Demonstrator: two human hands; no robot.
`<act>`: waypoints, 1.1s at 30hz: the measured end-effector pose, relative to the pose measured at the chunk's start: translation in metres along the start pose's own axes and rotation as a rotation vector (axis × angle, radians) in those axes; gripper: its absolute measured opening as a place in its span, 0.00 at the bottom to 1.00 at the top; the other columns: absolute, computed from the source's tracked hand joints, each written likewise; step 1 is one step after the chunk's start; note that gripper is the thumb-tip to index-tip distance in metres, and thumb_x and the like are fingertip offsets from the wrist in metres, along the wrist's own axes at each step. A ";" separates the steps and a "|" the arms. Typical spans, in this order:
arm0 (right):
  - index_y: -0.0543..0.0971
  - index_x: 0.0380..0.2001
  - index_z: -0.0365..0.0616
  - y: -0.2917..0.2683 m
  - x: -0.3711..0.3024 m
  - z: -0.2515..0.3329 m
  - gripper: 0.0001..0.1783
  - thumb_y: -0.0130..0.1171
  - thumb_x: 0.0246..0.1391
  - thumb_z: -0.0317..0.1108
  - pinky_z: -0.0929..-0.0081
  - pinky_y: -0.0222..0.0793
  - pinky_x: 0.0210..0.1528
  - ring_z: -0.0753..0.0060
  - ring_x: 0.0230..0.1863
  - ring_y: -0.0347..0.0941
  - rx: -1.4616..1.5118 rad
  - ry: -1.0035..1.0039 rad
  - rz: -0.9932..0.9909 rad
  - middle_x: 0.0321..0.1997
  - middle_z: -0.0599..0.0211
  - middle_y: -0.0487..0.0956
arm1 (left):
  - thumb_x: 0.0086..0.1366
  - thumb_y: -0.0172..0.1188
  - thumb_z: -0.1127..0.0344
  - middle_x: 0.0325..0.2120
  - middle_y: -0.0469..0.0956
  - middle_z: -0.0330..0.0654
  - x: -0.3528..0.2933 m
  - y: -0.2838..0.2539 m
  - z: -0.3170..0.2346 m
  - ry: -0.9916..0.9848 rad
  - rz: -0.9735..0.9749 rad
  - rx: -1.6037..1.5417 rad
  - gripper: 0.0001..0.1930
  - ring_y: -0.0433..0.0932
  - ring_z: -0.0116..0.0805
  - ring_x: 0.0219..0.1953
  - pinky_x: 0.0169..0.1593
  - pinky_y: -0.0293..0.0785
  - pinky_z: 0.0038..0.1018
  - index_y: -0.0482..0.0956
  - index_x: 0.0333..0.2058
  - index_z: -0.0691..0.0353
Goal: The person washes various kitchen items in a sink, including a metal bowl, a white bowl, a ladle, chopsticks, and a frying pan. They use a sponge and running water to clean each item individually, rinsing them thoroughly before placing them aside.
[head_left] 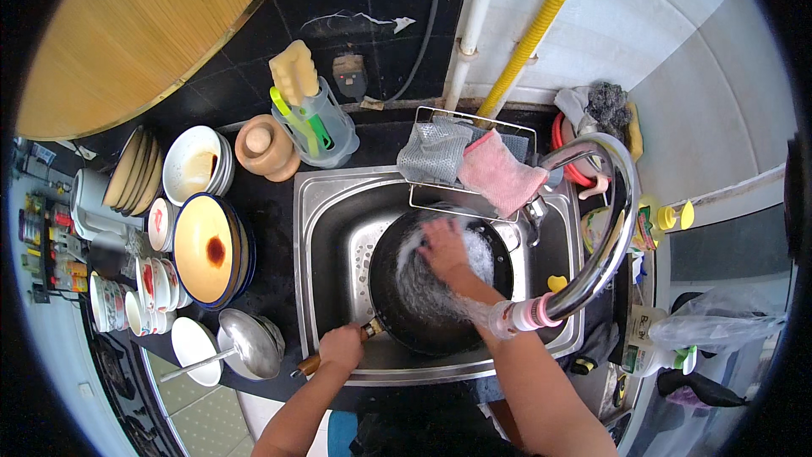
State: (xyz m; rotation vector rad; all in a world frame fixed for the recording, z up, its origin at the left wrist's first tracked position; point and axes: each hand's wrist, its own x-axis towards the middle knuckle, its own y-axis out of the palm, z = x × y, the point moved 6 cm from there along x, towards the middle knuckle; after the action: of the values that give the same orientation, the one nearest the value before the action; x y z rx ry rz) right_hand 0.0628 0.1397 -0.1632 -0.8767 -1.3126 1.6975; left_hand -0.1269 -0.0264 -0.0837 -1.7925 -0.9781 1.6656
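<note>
A black wok (391, 322) with a wooden handle (310, 365) sits in the steel sink (326, 245), with sudsy water (412, 281) inside. My left hand (342, 345) is closed around the handle. My right hand (443, 247) lies inside the wok, its fingers spread over the wet surface, with nothing visible in them. From the curved chrome faucet (620, 228), through a pink and white nozzle (529, 316), water runs into the wok beside my right forearm.
A wire rack (475, 186) holding a pink cloth (501, 173) and a grey mesh cloth (433, 151) spans the sink's back. At left stand stacked bowls (203, 245), a ladle (254, 344), a wooden mortar (266, 151) and a clear utensil holder (334, 127). A plastic bag (719, 322) hangs at right.
</note>
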 end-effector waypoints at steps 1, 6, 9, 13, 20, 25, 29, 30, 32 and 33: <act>0.60 0.52 0.45 0.019 -0.009 -0.024 0.30 0.49 0.47 0.47 0.57 0.38 0.60 0.62 0.58 0.51 -0.110 0.054 -0.060 0.53 0.63 0.62 | 0.49 0.51 0.68 0.24 0.76 0.49 0.000 0.003 0.002 -0.007 0.003 -0.001 0.06 0.76 0.46 0.28 0.34 0.72 0.36 0.74 0.26 0.62; 0.59 0.54 0.48 0.052 -0.068 -0.045 0.29 0.42 0.50 0.49 0.47 0.37 0.58 0.59 0.61 0.47 -0.258 0.166 0.334 0.58 0.60 0.57 | 0.50 0.50 0.67 0.25 0.76 0.49 0.005 0.004 -0.003 0.048 0.005 -0.024 0.07 0.76 0.46 0.29 0.33 0.72 0.36 0.74 0.26 0.62; 0.63 0.50 0.47 0.059 -0.063 -0.029 0.25 0.42 0.50 0.45 0.50 0.47 0.56 0.59 0.56 0.56 -0.089 -0.157 0.040 0.52 0.56 0.66 | 0.50 0.49 0.67 0.25 0.76 0.49 0.000 0.001 -0.002 0.014 0.008 -0.012 0.07 0.76 0.46 0.29 0.33 0.72 0.36 0.74 0.27 0.62; 0.57 0.56 0.55 0.019 -0.028 -0.069 0.29 0.44 0.49 0.44 0.65 0.34 0.62 0.71 0.62 0.46 -0.464 -0.083 0.110 0.60 0.73 0.56 | 0.51 0.49 0.67 0.26 0.76 0.49 0.005 0.001 -0.005 0.045 0.013 0.031 0.07 0.76 0.46 0.30 0.34 0.72 0.36 0.74 0.27 0.62; 0.59 0.54 0.48 -0.009 -0.123 -0.140 0.28 0.45 0.45 0.31 0.64 0.47 0.59 0.61 0.59 0.53 -0.160 -0.106 0.114 0.57 0.61 0.59 | 0.45 0.56 0.68 0.26 0.76 0.48 0.002 0.002 -0.001 -0.003 0.008 0.021 0.09 0.76 0.45 0.30 0.35 0.73 0.34 0.74 0.29 0.61; 0.68 0.45 0.38 0.017 -0.219 -0.125 0.22 0.46 0.41 0.29 0.61 0.56 0.53 0.52 0.47 0.65 -0.106 -0.107 0.477 0.42 0.49 0.71 | 0.45 0.55 0.68 0.25 0.76 0.48 -0.001 0.001 -0.001 -0.005 -0.017 0.018 0.08 0.76 0.45 0.30 0.35 0.73 0.35 0.74 0.27 0.61; 0.71 0.38 0.39 -0.064 -0.196 -0.021 0.16 0.47 0.41 0.29 0.60 0.67 0.39 0.51 0.38 0.70 -0.008 -0.161 0.787 0.36 0.51 0.73 | 0.46 0.54 0.69 0.25 0.76 0.48 -0.001 0.000 -0.004 0.020 -0.033 -0.002 0.07 0.76 0.45 0.30 0.35 0.72 0.35 0.74 0.27 0.60; 0.68 0.45 0.42 -0.061 -0.191 0.004 0.21 0.46 0.42 0.30 0.58 0.67 0.38 0.50 0.36 0.71 0.148 -0.269 0.818 0.34 0.51 0.74 | 0.47 0.53 0.69 0.25 0.76 0.48 -0.001 0.000 -0.004 0.016 -0.024 0.013 0.06 0.76 0.45 0.30 0.35 0.72 0.35 0.74 0.27 0.60; 0.66 0.47 0.41 0.018 -0.206 0.034 0.22 0.45 0.45 0.31 0.59 0.67 0.38 0.51 0.36 0.70 0.441 -0.396 0.721 0.35 0.48 0.72 | 0.47 0.53 0.69 0.25 0.76 0.48 -0.003 -0.001 -0.006 0.020 -0.019 0.030 0.06 0.76 0.45 0.30 0.35 0.72 0.35 0.74 0.26 0.60; 0.67 0.46 0.40 0.015 -0.193 0.054 0.21 0.44 0.47 0.33 0.61 0.66 0.40 0.51 0.37 0.70 0.501 -0.432 0.729 0.38 0.48 0.71 | 0.47 0.53 0.69 0.25 0.76 0.48 -0.002 -0.002 -0.006 0.016 -0.029 0.021 0.06 0.76 0.45 0.30 0.35 0.72 0.35 0.74 0.26 0.60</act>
State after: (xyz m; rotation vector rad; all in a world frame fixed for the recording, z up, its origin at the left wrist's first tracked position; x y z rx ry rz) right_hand 0.0972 -0.0579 -0.1562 -0.7464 -0.7650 2.7545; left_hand -0.1215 -0.0265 -0.0803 -1.7674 -0.9713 1.6355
